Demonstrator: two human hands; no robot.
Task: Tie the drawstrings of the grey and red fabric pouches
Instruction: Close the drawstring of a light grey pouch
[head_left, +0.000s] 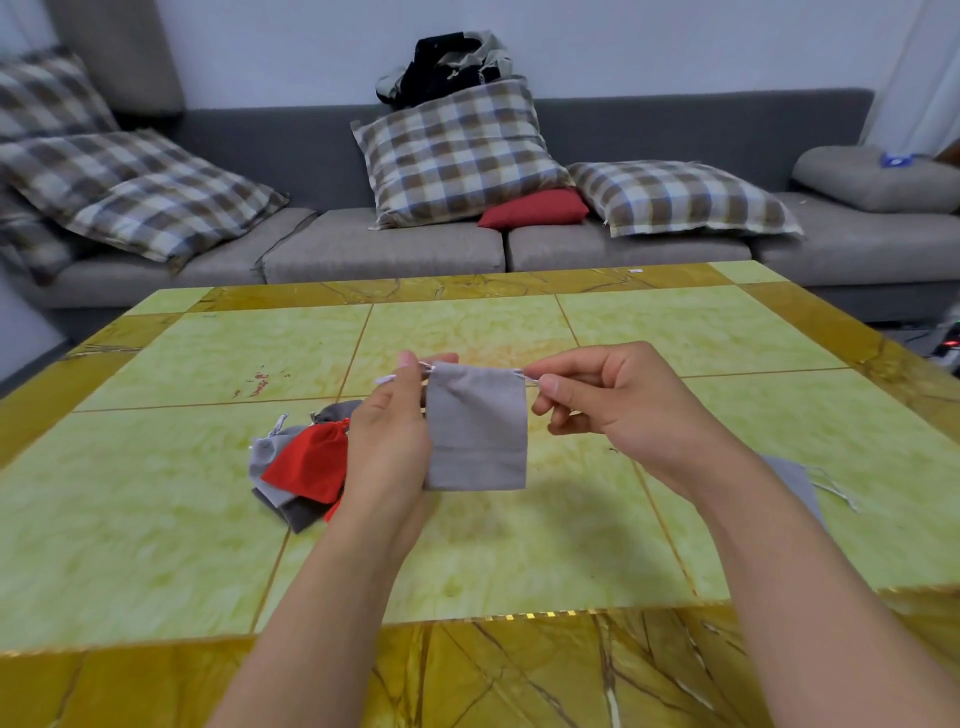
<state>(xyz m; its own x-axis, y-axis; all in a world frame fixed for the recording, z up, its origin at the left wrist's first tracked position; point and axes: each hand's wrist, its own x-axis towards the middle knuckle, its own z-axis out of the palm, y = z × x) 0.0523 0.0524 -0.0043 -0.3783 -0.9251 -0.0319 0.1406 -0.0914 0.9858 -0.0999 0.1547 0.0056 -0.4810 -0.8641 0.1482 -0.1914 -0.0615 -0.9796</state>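
Above a green-and-gold marble counter (208, 358), both hands are holding a flat grey fabric pouch (475, 431) aloft: left grip (389, 431) and right grip (608, 397) are each pinching a white drawstring end.

Two bare, sleeveless forearms (332, 597)

At centre frame the pouch (475, 431) is plain light grey. The pile (298, 462) at its left mixes bright red, light grey and dark grey. The table (208, 364) is mottled yellow-green with an ochre veined border. Upper-frame cushions (457, 150) are brown-and-cream plaid.
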